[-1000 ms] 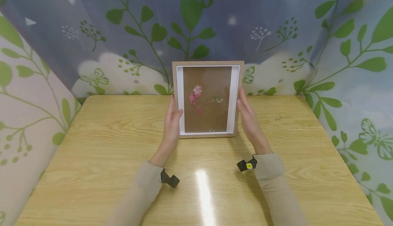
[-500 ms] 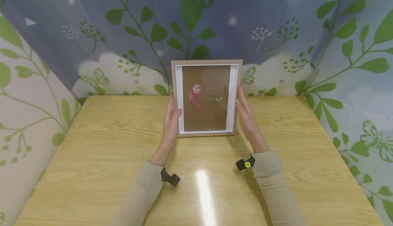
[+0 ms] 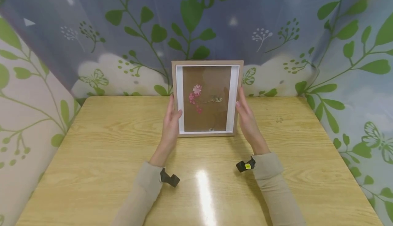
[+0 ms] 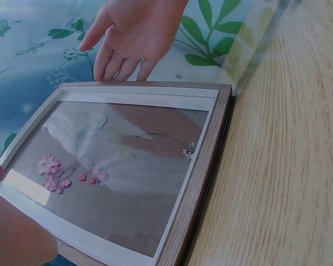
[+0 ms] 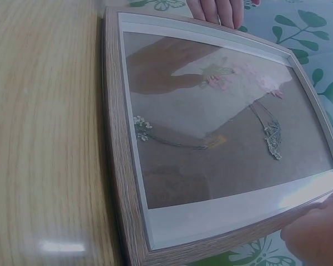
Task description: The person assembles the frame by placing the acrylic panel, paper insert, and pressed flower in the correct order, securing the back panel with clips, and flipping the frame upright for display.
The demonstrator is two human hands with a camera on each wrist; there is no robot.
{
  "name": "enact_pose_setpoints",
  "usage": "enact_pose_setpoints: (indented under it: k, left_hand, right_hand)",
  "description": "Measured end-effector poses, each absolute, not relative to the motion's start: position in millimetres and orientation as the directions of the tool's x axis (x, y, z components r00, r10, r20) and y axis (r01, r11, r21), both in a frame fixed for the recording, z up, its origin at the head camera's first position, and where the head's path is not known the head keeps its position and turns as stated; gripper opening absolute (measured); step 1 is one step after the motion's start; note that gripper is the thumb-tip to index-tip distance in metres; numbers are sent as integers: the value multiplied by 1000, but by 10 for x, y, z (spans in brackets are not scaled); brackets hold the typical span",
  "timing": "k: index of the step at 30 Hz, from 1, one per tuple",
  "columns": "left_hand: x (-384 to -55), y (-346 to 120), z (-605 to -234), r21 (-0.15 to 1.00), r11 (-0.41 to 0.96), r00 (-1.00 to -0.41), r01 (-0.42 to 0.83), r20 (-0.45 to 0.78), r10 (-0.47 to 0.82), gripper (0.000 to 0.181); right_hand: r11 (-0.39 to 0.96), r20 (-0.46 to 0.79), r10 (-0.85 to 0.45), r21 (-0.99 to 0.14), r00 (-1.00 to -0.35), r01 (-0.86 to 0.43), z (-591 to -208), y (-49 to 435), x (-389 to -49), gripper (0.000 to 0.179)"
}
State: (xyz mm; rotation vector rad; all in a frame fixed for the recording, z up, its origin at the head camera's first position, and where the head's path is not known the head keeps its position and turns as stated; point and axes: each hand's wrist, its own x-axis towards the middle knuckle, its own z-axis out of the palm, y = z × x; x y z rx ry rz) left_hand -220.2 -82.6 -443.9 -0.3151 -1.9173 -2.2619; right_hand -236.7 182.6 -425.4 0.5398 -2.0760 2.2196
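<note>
A shallow wooden picture frame [image 3: 207,99] with a white inner border stands on the table near its back edge, tilted back. Behind its clear pane, pink pressed flowers [image 3: 196,94] and a small pale sprig [image 3: 217,99] lie on a brown backing. My left hand [image 3: 170,125] rests along the left side, fingers straight, thumb at the front edge. On the opposite side, my right hand [image 3: 250,123] touches the frame with outstretched fingers. Straight right-hand fingers [image 4: 123,64] meet the frame's edge in the left wrist view. The frame's back is hidden.
The wood-grain table [image 3: 107,144] spreads around the frame, with a bright reflection [image 3: 205,195] in front. A leaf-print curtain [image 3: 122,41] hangs close behind the frame and along both sides. Black wrist cameras [image 3: 170,179] are strapped at the sleeve cuffs.
The frame and both hands have stayed nearly in place, with only a slight shift in the head view.
</note>
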Motion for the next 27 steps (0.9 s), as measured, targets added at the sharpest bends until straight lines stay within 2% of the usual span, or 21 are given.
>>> enact_pose_setpoints:
  k: [11, 15, 20, 24, 27]
  left_hand:
    - [-2216, -849, -4386, 948, -175, -962, 268, 272, -3, 62]
    - [-2208, -892, -4337, 950, -191, -968, 248, 253, 3, 60]
    - [-2164, -1049, -4234, 958, -153, -969, 243, 248, 10, 60]
    - [-2109, -1236, -4125, 956, -49, -955, 291, 293, 50, 59]
    - [-2021, -1379, -4061, 943, 85, -945, 322, 314, 95, 58]
  right_hand:
    - [-58, 282, -182, -959, -942, -276, -4146, 1851, -2352, 60]
    - [-86, 296, -170, -955, -940, -285, -4061, 1921, -2308, 60]
    - [-70, 305, -178, -952, -936, -297, -3962, 2025, -2223, 60]
    - [60, 310, -182, -944, -933, -325, -3863, 2134, -2110, 60]
    - [145, 326, -202, -923, -924, -357, -3786, 2228, -2000, 60]
